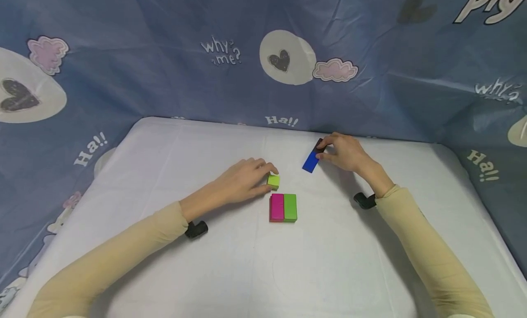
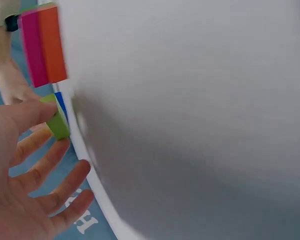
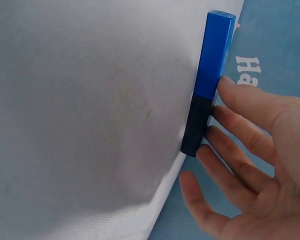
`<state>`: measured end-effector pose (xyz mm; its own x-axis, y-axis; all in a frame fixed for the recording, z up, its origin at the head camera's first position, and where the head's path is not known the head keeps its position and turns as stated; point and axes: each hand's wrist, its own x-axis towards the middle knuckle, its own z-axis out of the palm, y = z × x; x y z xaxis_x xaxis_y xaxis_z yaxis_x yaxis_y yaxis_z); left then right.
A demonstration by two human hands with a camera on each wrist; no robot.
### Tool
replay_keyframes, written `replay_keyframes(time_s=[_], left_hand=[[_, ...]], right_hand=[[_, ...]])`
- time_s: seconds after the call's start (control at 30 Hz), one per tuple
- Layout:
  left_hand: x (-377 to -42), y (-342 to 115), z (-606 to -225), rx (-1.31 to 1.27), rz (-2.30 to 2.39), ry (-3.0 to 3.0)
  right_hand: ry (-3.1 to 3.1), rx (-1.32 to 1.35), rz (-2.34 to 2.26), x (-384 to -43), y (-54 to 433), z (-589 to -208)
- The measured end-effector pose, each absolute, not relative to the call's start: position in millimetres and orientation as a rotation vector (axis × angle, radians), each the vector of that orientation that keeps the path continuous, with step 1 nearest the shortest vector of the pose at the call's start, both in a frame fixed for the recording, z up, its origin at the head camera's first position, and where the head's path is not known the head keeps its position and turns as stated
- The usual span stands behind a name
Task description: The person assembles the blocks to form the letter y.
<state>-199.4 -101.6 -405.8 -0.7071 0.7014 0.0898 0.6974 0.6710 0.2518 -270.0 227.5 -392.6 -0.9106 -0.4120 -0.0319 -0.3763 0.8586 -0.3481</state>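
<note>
Pinching lime block (image 1: 273, 181): left hand (image 1: 246, 180). Right-wrist view best shows black block (image 3: 196, 126); right hand (image 1: 346, 153), hold unclear.

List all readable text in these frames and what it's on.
On the blue backdrop, head view:
"why me?", centre
"Ha!!", centre
"Ha!!", left
"Ha!!", right
"why?", right
"pig", top right, cropped
Wrist views, same cloth: partial "Ha" (right), "H" (left).
Marks along the table's far edge: unreadable.
Blocks: no text visible.
</note>
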Motion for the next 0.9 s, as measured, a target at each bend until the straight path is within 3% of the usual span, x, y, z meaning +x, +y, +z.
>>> replay_keyframes(time_s=[0.9], left_hand=[[-225, -48, -395, 1.244, 0.463, 2.738]], right_hand=[[2.931, -0.625, -0.515, -271, 227, -394]])
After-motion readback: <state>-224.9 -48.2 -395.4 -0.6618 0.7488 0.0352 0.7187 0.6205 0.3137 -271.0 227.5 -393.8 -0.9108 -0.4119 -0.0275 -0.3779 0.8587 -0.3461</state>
